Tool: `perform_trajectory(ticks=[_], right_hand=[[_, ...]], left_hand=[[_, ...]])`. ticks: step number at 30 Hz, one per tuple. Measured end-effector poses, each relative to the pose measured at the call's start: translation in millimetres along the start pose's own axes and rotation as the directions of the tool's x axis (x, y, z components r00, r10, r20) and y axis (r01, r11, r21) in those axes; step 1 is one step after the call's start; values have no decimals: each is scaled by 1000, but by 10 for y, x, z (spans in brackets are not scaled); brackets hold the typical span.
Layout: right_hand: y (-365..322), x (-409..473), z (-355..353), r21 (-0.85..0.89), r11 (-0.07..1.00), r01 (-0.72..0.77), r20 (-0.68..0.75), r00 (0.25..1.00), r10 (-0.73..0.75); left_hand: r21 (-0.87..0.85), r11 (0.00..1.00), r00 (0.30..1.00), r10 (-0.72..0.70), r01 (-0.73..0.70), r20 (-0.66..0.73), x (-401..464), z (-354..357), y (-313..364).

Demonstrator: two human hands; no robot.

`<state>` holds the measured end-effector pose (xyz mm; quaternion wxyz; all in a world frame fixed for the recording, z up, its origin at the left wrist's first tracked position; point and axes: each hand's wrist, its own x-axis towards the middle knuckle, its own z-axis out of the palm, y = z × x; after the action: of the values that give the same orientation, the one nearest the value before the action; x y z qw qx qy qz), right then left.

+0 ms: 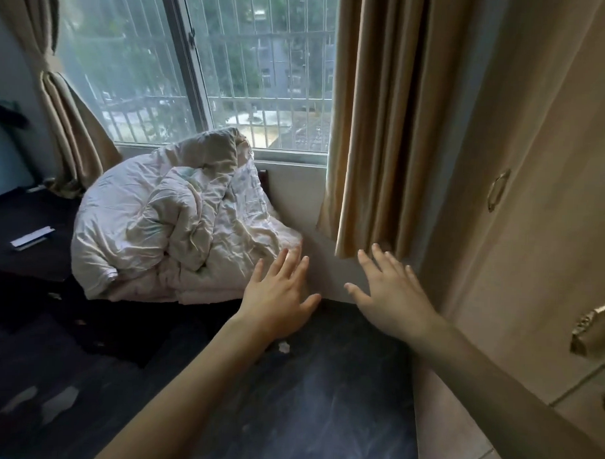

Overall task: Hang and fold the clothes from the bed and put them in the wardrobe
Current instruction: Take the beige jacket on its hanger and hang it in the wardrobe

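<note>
My left hand (280, 295) and my right hand (391, 292) reach forward side by side, fingers spread and straight, holding nothing. Both hover over the far corner of the dark bed (309, 394), near the wall under the window. A crumpled white duvet (171, 224) is heaped on the bed just left of my left hand. The beige wardrobe (535, 203) stands at the right, its doors closed, with brass handles (497, 195). Dark clothing (51, 310) lies on the bed at the left, hard to make out.
A tan curtain (376, 129) hangs between the window (210, 68) and the wardrobe, its hem just above my right hand. Another curtain (68, 118) is tied back at the left. A small white flat object (31, 238) lies on the dark surface at far left.
</note>
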<state>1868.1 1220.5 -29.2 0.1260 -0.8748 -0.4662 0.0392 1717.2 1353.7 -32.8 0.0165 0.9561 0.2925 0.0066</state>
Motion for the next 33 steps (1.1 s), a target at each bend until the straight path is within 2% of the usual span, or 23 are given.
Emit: perform_trajectory(ticks=[13, 24, 28, 33], right_hand=[[-254, 1505, 277, 3, 981, 192, 81, 978, -192], [-1125, 3135, 371, -36, 941, 336, 125, 936, -329], [-1533, 3480, 614, -35, 908, 417, 170, 898, -406], [-2167, 3841, 796, -13, 831, 557, 212, 813, -542]], left_hand=[[-31, 980, 980, -197, 198, 32, 1062, 157, -768], [-98, 927, 931, -364, 362, -5, 2025, 90, -2084], [-108, 898, 904, -428, 427, 13, 2076, 152, -2512], [-108, 810, 816, -577, 576, 26, 1829, 170, -3078]])
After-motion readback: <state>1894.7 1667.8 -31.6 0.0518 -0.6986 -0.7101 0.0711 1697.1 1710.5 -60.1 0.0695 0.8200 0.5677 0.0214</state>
